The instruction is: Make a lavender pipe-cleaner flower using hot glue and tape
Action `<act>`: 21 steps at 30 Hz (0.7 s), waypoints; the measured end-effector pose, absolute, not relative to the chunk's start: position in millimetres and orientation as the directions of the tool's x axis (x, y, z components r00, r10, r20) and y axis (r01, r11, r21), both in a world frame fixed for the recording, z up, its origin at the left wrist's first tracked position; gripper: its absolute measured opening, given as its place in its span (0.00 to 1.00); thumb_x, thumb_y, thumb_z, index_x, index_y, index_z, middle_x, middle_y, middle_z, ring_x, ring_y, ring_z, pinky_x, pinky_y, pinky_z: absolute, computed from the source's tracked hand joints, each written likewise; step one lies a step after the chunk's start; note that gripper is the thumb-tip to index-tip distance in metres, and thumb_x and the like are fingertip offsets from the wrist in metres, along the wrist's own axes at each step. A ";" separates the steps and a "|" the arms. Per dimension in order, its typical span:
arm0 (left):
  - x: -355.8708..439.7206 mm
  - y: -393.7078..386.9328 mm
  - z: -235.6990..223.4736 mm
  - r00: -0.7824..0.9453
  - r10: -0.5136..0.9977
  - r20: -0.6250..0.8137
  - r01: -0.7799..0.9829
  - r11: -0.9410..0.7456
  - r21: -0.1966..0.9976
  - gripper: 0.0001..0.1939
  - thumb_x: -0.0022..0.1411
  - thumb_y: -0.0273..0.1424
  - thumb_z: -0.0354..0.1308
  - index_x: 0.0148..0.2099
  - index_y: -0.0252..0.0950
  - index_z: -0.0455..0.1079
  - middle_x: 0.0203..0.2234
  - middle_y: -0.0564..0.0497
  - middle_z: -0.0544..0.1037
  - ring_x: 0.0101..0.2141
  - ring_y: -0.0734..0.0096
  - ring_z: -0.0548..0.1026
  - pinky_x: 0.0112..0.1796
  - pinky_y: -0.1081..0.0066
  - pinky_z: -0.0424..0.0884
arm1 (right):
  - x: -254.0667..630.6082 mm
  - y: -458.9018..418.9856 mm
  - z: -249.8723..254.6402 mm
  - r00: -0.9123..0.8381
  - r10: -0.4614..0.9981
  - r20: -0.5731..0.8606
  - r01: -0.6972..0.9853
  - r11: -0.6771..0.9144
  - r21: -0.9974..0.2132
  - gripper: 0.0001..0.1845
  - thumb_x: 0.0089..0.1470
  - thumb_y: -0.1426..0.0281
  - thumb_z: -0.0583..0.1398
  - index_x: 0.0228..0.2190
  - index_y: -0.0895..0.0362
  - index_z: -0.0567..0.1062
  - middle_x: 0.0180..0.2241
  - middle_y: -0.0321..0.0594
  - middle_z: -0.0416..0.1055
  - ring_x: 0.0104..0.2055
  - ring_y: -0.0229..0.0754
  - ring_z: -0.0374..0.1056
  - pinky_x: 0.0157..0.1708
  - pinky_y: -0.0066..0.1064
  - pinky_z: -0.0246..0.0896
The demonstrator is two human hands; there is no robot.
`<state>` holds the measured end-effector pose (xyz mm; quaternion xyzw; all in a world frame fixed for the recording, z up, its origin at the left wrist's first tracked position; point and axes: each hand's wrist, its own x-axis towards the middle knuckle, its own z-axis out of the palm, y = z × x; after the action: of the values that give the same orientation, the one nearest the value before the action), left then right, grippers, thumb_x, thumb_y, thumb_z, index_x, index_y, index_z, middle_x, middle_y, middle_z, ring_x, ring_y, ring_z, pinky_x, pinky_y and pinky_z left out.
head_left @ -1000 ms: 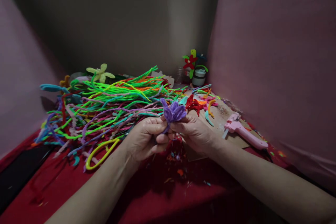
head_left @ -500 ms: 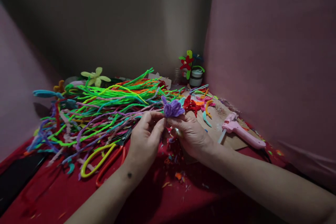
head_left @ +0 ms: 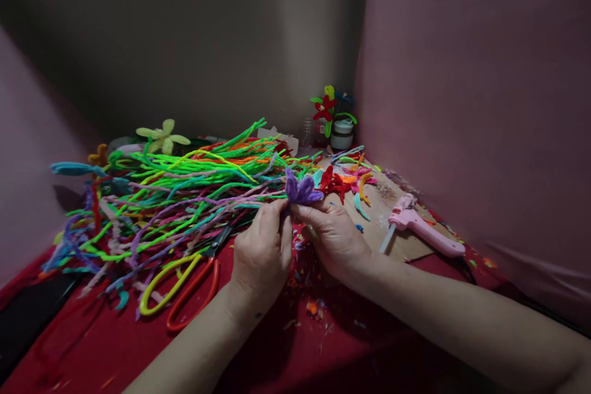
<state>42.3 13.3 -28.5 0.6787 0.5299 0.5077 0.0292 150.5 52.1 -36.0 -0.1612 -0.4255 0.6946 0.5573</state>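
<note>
Between my two hands is a purple pipe-cleaner flower (head_left: 303, 189), its petals pointing up and to the right. My left hand (head_left: 262, 252) pinches its base from the left, fingers curled and the back of the hand facing up. On the other side, my right hand (head_left: 336, 235) grips the base with thumb and fingers closed. The fingertips hide the lower end of the flower. Scissors (head_left: 191, 295) with one yellow and one red handle lie to the left of my left hand, their blades partly under the pipe cleaners (head_left: 194, 191).
A pink glue gun (head_left: 427, 231) rests on a cardboard sheet (head_left: 385, 209) at right. Red petals (head_left: 333, 181) and other coloured pieces lie behind my right hand. Finished flowers (head_left: 324, 108) stand at the back beside a small jar (head_left: 342, 134). Scraps dot the red cloth (head_left: 323, 345).
My left hand has rolled over, its back now turned up and its fingers curled tighter at the flower's base. The purple petals are spread slightly wider. My right hand keeps its hold.
</note>
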 end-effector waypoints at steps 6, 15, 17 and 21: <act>42.9 11.0 -22.7 -0.182 0.805 0.564 0.574 -0.379 0.726 0.07 0.59 0.29 0.53 0.39 0.35 0.69 0.24 0.54 0.72 0.22 0.76 0.69 0.28 0.75 0.66 | 150.7 48.9 -32.6 -0.295 0.896 0.333 -0.613 0.090 -0.785 0.05 0.47 0.71 0.63 0.30 0.55 0.78 0.29 0.34 0.74 0.32 0.36 0.65 0.37 0.31 0.62; 42.3 9.5 -8.9 -0.152 0.965 0.214 -0.118 -0.233 0.965 0.03 0.55 0.27 0.58 0.34 0.33 0.69 0.16 0.57 0.68 0.16 0.82 0.62 0.17 0.79 0.59 | 153.5 57.5 -35.4 -0.383 0.872 0.303 -0.632 -0.008 -0.775 0.04 0.42 0.69 0.66 0.25 0.55 0.77 0.24 0.32 0.71 0.27 0.35 0.63 0.32 0.30 0.58; 41.3 10.0 -7.3 -0.113 0.982 0.150 -0.227 -0.172 0.959 0.03 0.53 0.26 0.59 0.32 0.33 0.68 0.16 0.57 0.68 0.15 0.83 0.61 0.16 0.80 0.58 | 154.6 60.6 -36.4 -0.414 0.872 0.260 -0.624 -0.064 -0.779 0.04 0.40 0.71 0.67 0.22 0.56 0.76 0.21 0.30 0.69 0.25 0.33 0.61 0.28 0.28 0.55; 37.4 13.2 -7.1 -0.037 0.997 0.073 -0.329 -0.081 0.941 0.05 0.51 0.26 0.60 0.31 0.33 0.67 0.17 0.57 0.70 0.14 0.83 0.61 0.15 0.80 0.58 | 155.1 62.1 -35.1 -0.449 0.860 0.242 -0.651 -0.129 -0.748 0.06 0.38 0.73 0.68 0.19 0.57 0.75 0.19 0.29 0.67 0.22 0.30 0.58 0.25 0.26 0.52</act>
<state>37.4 13.2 -7.1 0.4225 0.3951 0.6018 0.5507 155.1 62.1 -35.1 -0.1251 -0.4189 0.7409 0.5098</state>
